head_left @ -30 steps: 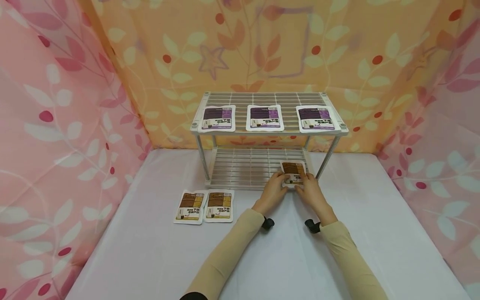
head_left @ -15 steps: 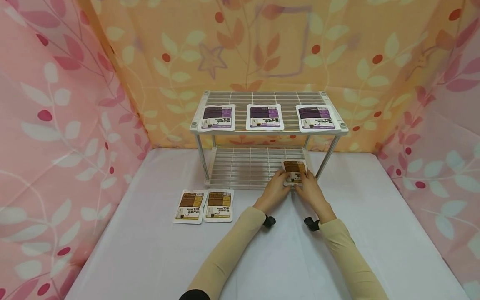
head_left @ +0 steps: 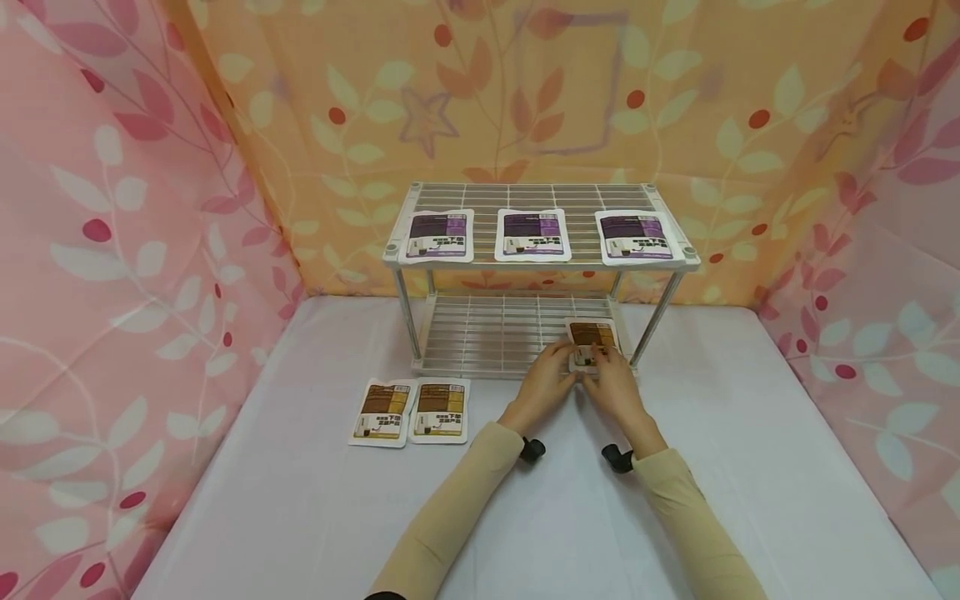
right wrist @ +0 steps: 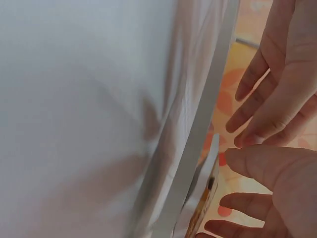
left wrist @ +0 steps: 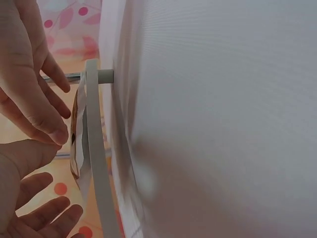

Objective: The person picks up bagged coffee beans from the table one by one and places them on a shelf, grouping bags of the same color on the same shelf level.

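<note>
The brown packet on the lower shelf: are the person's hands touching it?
Cannot tell. In the head view both hands overlap the brown packet; the wrist views show straight fingers beside it, contact unclear.

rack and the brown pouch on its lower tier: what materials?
Rack: looks like white-coated metal wire, judging by its thin grid shelves and slim glossy posts. Brown pouch: probably flexible printed plastic or foil film, flat with a white sealed border; the exact film can't be told.

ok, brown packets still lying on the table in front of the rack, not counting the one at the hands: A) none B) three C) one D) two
D: two brown packets lie side by side on the table left of the arms, while a third brown packet sits on the rack's lower shelf at both hands. The three on the top shelf are purple.
</note>
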Demonstrator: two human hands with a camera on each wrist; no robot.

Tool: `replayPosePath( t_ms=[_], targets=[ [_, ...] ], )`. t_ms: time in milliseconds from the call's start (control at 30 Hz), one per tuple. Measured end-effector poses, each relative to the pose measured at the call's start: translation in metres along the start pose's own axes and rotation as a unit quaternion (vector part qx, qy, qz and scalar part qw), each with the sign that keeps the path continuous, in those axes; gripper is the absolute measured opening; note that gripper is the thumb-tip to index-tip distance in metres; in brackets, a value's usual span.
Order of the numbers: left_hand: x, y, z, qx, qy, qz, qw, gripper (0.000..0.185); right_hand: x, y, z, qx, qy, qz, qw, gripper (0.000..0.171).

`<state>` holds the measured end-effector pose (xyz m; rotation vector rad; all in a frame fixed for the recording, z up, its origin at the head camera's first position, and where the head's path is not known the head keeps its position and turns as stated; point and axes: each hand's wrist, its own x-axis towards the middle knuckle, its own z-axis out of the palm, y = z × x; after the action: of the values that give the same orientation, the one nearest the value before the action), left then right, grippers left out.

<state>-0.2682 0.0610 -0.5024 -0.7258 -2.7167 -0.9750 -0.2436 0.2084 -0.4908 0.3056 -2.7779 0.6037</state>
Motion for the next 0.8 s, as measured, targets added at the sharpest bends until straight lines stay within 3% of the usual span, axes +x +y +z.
replayPosePath(
  t_ms=[200,467,800],
  targets=[
    [-0.01,-0.006,-0.006,-0.002,0.025,0.01,0.9996,0.049,-0.003,-0.011,0.006,0.013,0.008,-0.011,1.0,0.056],
    [-0.023,-0.009,-0.018,0.009,0.038,-0.006,0.9992,0.045,-0.006,-0.022,0.014,0.04,0.048,-0.045,0.997,0.048],
    [-0.037,-0.021,-0.036,0.038,0.043,-0.013,0.9983,0.043,-0.011,-0.04,0.028,0.1,0.019,-0.037,0.994,0.045]
  ],
)
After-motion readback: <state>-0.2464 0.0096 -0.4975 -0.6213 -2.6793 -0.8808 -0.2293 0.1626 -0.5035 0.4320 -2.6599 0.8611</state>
